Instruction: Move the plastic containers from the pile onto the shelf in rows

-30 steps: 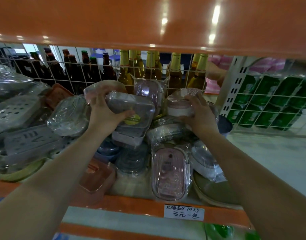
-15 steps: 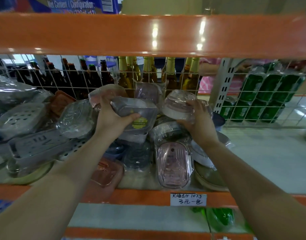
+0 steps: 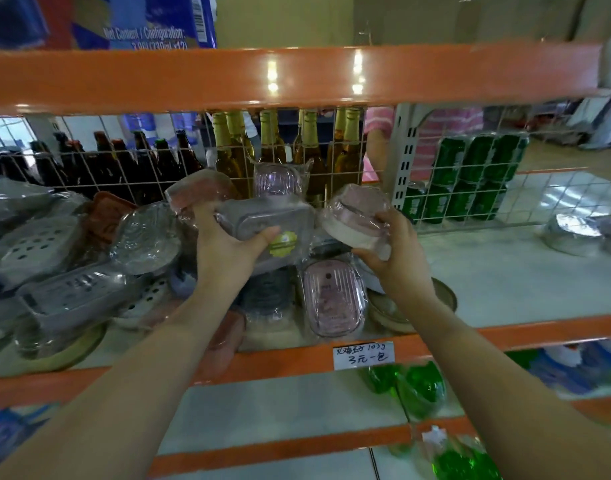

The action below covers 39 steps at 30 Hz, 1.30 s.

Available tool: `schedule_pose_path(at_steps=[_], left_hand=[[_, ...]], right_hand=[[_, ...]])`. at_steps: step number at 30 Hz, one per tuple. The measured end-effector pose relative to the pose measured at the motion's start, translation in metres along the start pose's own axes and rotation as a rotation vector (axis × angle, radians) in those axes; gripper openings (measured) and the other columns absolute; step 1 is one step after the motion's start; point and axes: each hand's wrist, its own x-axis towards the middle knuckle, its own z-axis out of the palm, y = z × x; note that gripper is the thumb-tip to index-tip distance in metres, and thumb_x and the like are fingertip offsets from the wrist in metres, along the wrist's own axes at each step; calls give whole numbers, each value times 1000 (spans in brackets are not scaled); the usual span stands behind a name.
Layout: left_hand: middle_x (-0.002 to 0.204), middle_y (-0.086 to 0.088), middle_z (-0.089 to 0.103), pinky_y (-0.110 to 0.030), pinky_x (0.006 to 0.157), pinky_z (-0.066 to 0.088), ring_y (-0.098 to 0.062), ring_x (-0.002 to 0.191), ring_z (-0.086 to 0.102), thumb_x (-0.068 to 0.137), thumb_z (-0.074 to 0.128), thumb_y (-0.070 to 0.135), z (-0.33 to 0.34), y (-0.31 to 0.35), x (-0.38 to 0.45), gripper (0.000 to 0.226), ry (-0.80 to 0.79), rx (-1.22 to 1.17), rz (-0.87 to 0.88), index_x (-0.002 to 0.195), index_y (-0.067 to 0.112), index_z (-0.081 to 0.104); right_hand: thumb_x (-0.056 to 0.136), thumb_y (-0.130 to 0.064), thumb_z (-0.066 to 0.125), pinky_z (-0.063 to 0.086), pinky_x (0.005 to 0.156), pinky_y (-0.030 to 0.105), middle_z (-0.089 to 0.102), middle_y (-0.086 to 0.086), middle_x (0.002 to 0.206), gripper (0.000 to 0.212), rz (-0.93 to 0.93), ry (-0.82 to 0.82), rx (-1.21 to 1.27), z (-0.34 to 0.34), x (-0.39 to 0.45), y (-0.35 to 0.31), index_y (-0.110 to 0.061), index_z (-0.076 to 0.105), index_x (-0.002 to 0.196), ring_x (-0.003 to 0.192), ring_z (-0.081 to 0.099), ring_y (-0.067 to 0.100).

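My left hand grips a grey rectangular container with a yellow sticker, held above the pile. A round pink-and-white wrapped container is gripped by my right hand, lifted just right of the grey one. Below them lies the pile of wrapped plastic containers on the left half of the shelf. A pink oval container lies at the pile's front, and another pink one leans on the wire back.
A wire grid backs the shelf, with brown and gold bottles and green cans behind it. Metal bowls sit far right. An orange beam runs overhead. A price tag hangs on the front edge. A person in pink stands behind.
Both hands have lifted their containers slightly up and toward me, off the pile. My view has pulled back and tilted up, showing the upper beam and more shelf to the right.
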Motion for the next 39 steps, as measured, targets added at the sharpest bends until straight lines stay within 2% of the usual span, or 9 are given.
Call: schedule_pose_path(at_steps=[3,7,13,16,19,24,27,30,39], left_hand=[[106,6,55,-19,86,44,-5,95,56,65,86,28,3,4,-10,67,-21,-22,0,112,21,39],[96,20,43,3,72,36,14,83,47,67,85,24,20,23,-23,67,-57,-48,31,113,17,38],[112,7,47,0,73,36,4,92,48,70,83,25,72,61,-40,73,-185,-87,74,126,15,37],[107,12,45,3,74,34,6,90,47,72,81,24,114,84,-56,68,-240,-118,98,124,18,37],[111,10,43,-13,87,38,-6,104,45,77,77,27,163,103,-79,65,-291,-128,86,126,19,36],[134,-6,39,-32,100,37,-19,122,40,82,71,34,255,123,-123,70,-371,-117,-1,137,13,33],[130,-3,39,-30,97,38,-15,117,41,82,71,34,309,136,-148,67,-404,-145,-84,136,15,34],[118,-6,44,-32,90,40,-23,112,48,82,72,31,355,148,-167,60,-389,-137,-187,130,15,40],[134,-8,43,-26,89,37,-17,107,46,87,66,26,459,153,-178,54,-432,-132,-372,133,14,42]], right_hand=[[81,-21,73,40,95,28,42,5,136,58,-26,29,18,-14,-15,1,-17,42,130,119,48,19],[81,-20,73,37,83,21,37,9,140,56,-19,66,-59,-41,-25,7,-9,45,129,116,50,23],[81,-21,73,40,79,27,37,10,139,56,90,113,-160,-99,-38,39,-6,45,128,111,54,27],[81,-24,73,43,79,34,37,10,136,56,140,131,-201,-139,-46,66,-6,45,126,109,54,28],[80,-23,74,40,75,28,38,10,135,56,188,134,-246,-182,-52,99,-7,46,126,107,54,28],[80,-22,75,36,74,24,37,10,135,57,259,86,-303,-252,-56,162,-6,45,126,104,55,29],[80,-20,75,35,72,22,36,9,136,59,298,51,-344,-289,-59,202,-7,44,128,101,55,27],[79,-16,75,41,77,27,34,11,137,59,358,33,-364,-321,-58,242,-6,44,127,100,56,30],[80,-6,68,45,81,31,32,8,140,58,557,49,-371,-367,-34,333,-8,39,130,109,51,29]])
